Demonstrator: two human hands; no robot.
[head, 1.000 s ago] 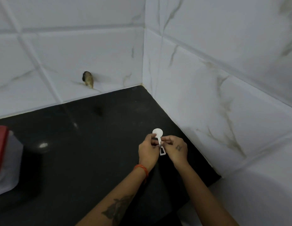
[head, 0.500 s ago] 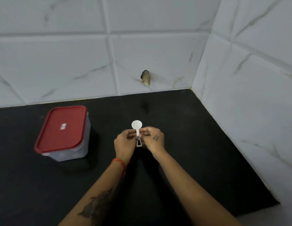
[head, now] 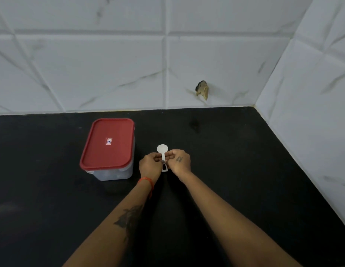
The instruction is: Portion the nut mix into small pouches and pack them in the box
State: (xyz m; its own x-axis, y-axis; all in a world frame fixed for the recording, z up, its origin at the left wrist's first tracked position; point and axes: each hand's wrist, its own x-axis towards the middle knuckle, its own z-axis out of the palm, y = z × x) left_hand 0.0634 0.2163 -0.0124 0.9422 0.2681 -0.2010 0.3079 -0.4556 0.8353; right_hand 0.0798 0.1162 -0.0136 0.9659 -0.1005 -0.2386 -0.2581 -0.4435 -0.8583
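Both hands pinch 1 small white scoop (head: 162,151) by its handle, left hand (head: 150,166) and right hand (head: 179,162) closed on it above the black counter (head: 235,170). Box (head: 108,149) sits lidded just left; no pouches or nuts visible. Portioning seems not yet begun; next likely needs the red lid off

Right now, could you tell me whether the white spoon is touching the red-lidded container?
Apart. The head view shows bare black counter between the white spoon, pinched by the left hand and right hand, and the red-lidded container.
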